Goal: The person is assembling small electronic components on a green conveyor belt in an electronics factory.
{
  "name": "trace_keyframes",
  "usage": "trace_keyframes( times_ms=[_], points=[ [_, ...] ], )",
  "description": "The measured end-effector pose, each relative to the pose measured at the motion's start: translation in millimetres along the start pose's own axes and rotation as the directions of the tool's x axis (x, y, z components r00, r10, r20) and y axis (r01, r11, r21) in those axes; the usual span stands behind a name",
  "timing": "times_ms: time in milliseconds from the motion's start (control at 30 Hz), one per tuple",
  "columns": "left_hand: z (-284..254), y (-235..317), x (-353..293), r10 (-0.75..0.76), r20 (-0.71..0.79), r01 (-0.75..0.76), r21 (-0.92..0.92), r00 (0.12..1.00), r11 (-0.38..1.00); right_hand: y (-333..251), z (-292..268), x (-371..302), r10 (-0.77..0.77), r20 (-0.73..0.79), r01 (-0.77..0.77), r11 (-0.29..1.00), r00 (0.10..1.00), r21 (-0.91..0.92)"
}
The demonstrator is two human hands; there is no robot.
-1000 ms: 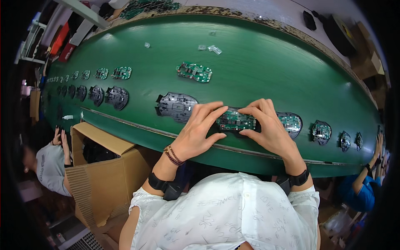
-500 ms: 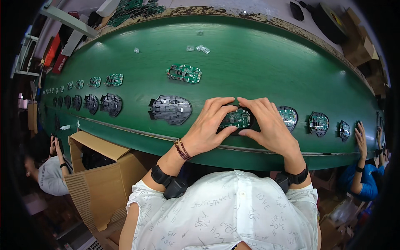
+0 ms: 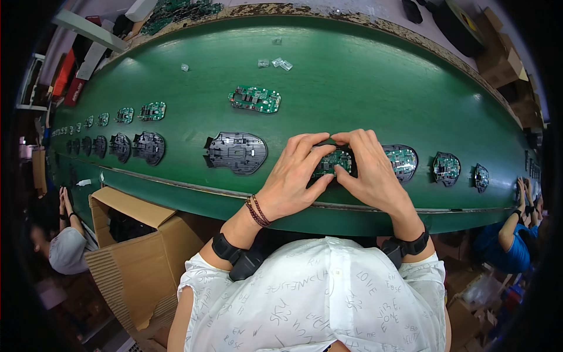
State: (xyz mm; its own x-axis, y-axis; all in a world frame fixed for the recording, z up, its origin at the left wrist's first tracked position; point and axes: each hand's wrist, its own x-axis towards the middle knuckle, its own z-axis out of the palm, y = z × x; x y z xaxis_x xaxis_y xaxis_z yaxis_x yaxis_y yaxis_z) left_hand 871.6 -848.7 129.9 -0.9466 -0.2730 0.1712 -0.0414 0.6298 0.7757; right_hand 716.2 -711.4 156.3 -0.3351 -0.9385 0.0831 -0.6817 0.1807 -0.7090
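Between my two hands is a green circuit board (image 3: pixel 335 162) seated in a black plastic shell shaped like a mouse base, mostly covered by my fingers. My left hand (image 3: pixel 296 169) grips its left side, with thumb and fingers curved round the edge. On the other side my right hand (image 3: pixel 375 173) holds it too, and the thumb presses on the board's face. Just right of that hand lies another black shell with a green board (image 3: pixel 402 162) in it. Left of my hands rests a bare black mouse base (image 3: pixel 236 153), and beyond it a loose green board (image 3: pixel 255 99).
Rows of boards (image 3: pixel 152 111) and black shells (image 3: pixel 149 148) line the green bench (image 3: pixel 352 76) to the left. Two fitted shells (image 3: pixel 446 169) sit at right. Small clear plastic pieces (image 3: pixel 282 64) lie farther back. An open cardboard box (image 3: pixel 135 258) stands below the front edge. Co-workers are at both sides.
My right thumb has moved from the shell's near edge up onto the board. At the far right a co-worker's hand has drawn away from the nearest fitted shell. The view has shifted slightly.
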Motion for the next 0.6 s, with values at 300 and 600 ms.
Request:
trace_keyframes(
  times_ms=[300,600],
  points=[
    [0.2,0.6,-0.5,0.002,0.002,-0.002,0.003,1.000,1.000,-2.3,0.8,1.2,0.043,0.007,-0.043,0.999,0.999,-0.017],
    [0.5,0.4,-1.0,0.013,-0.001,-0.013,0.000,1.000,1.000,-0.4,0.7,0.9,0.048,0.013,-0.049,0.999,0.999,0.006]
  ],
)
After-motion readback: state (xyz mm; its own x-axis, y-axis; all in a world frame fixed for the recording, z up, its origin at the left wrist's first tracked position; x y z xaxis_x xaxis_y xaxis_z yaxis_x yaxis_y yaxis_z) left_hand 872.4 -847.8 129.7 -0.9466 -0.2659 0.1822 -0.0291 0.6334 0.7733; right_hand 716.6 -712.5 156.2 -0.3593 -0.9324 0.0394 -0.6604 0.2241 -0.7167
